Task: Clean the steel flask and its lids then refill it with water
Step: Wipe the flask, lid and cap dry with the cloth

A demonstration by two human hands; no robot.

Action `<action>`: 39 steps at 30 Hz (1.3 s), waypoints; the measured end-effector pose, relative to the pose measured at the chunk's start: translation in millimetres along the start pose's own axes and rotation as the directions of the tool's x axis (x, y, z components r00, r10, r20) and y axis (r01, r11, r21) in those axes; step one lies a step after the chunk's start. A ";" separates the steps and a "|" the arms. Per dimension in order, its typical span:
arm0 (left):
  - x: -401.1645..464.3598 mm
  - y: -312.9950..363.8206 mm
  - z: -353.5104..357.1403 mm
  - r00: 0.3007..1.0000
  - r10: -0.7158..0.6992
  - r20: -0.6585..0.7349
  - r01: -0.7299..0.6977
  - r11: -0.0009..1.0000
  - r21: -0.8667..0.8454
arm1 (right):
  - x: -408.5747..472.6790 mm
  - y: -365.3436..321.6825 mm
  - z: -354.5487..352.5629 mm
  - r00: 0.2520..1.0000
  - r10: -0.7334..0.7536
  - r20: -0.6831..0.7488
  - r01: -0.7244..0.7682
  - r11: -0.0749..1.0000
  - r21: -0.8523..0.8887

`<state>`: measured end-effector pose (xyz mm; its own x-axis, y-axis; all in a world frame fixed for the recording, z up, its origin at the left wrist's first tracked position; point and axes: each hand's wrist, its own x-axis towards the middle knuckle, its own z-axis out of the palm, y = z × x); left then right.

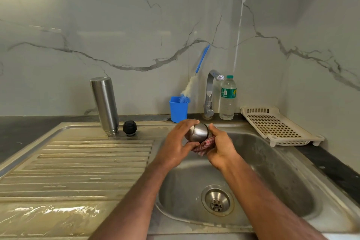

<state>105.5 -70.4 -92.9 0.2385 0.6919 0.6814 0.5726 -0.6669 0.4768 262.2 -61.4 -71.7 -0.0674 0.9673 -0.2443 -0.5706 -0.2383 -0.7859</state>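
A person's two bare forearms reach forward over a steel sink [282,191], seen from above and behind the hands. The left hand [176,143] grips a rounded steel cup lid [197,132], fingers curled over its top and thumb beneath it. The right hand [221,147] is closed around a red and white checked cloth [203,145], pressing it against the underside of the lid. Both hands hover above the back part of the sink basin, just in front of the tap [210,93].

The steel flask [104,105] stands upside down on the ribbed draining board [78,161] to the left of the sink, mouth down and leaning slightly. Just beside it, towards the sink, sits a small black stopper [130,127], apart from the flask. The front of the draining board is wet and shiny.

Behind the sink, left of the tap, a blue cup [178,109] holds a bottle brush [191,84] with a blue handle that leans against the marble-patterned wall [116,35]. Right of the tap stands a clear plastic water bottle [227,98] with a green cap and label. Further right of the sink, a cream plastic tray [280,125] with a perforated base rests on the dark counter [331,165]. The sink drain [217,200] lies below the hands, between the two forearms.
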 end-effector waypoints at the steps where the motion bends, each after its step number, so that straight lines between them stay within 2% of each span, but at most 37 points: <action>1: 1.1 -0.1 0.9 0.999 0.038 -0.017 -0.038 0.999 0.013 | 2.1 -1.5 -1.6 1.000 0.005 -0.022 -0.004 0.999 0.044; 3: 4.3 -0.7 1.5 0.995 0.039 -0.095 -0.039 0.999 0.003 | 5.5 -7.7 -5.8 0.999 -0.015 -0.045 0.022 0.986 0.168; 5: 3.8 -3.8 0.4 0.973 -0.171 -0.157 0.147 0.978 -0.151 | 4.0 -14.3 -9.7 0.994 -0.081 -0.070 0.096 0.963 0.250; 6: 1.6 -5.3 -0.4 0.935 -0.326 -0.136 0.275 0.914 -0.298 | 2.4 -17.2 -11.4 0.989 -0.118 -0.083 0.136 0.959 0.248; 7: -1.4 -6.3 -1.4 0.887 -0.454 -0.083 0.370 0.807 -0.459 | 2.3 -18.5 -13.8 0.985 -0.143 -0.091 0.159 0.966 0.204; 9: -5.2 -7.5 -1.9 0.797 -0.601 0.054 0.464 0.554 -0.691 | 2.7 -18.3 -17.1 0.984 -0.134 -0.115 0.138 0.990 0.025; 11: -4.5 -4.8 -0.7 0.748 -0.642 0.170 0.489 0.361 -0.794 | -3.2 -14.9 -13.7 0.980 -0.169 -0.108 0.157 0.981 -0.110; 13: -1.3 2.9 3.2 0.740 -0.636 0.220 0.474 0.260 -0.841 | -8.7 -6.8 -4.0 0.963 -0.269 0.003 0.264 0.940 -0.215; 15: 1.2 4.3 8.7 0.729 -0.647 0.222 0.448 0.207 -0.870 | -14.4 5.6 9.6 0.935 -0.314 0.166 0.352 0.877 -0.327; 17: 0.6 0.4 10.2 0.717 -0.676 0.168 0.442 0.255 -0.860 | -15.2 20.9 19.1 0.922 -0.286 0.263 0.374 0.835 -0.403; 18: 0.0 -3.9 9.2 0.716 -0.688 0.117 0.443 0.319 -0.838 | -13.7 26.9 21.6 0.918 -0.264 0.297 0.371 0.836 -0.404; 21: -0.6 -13.6 -2.9 0.728 -0.672 -0.134 0.451 0.617 -0.644 | -8.4 28.3 25.3 0.936 -0.198 0.292 0.264 0.943 -0.205; 23: -0.2 -18.4 -9.4 0.730 -0.638 -0.247 0.475 0.732 -0.488 | -3.5 26.6 24.5 0.930 -0.250 0.269 0.303 0.936 -0.179; 26: 0.4 -26.9 -16.2 0.675 -0.658 -0.334 0.558 0.751 -0.353 | 4.4 29.6 22.3 0.885 -0.399 0.238 0.464 0.729 -0.504; 28: 2.6 -30.1 -20.4 0.663 -0.643 -0.384 0.586 0.764 -0.268 | 11.9 31.6 19.9 0.873 -0.420 0.250 0.472 0.592 -0.653; 30: 5.7 -35.8 -23.8 0.661 -0.638 -0.395 0.624 0.760 -0.184 | 20.3 31.6 16.0 0.873 -0.411 0.264 0.458 0.501 -0.734; 32: 8.4 -43.5 -26.4 0.680 -0.623 -0.386 0.645 0.759 -0.088 | 24.4 30.7 13.2 0.866 -0.418 0.274 0.463 0.465 -0.754; 36: 24.0 -59.3 -38.2 0.730 -0.592 -0.341 0.651 0.754 0.086 | 33.1 30.4 8.9 0.867 -0.408 0.286 0.468 0.467 -0.750; 39: 31.3 -68.8 -45.9 0.728 -0.618 -0.298 0.674 0.724 0.147 | 38.1 34.9 9.5 0.872 -0.386 0.300 0.467 0.478 -0.744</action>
<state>37.5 -15.6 -78.8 -0.4137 0.8332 0.3670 0.6907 0.0247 0.7227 231.9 -32.1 -103.1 -0.0838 0.9618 0.2607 0.3042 0.2739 -0.9124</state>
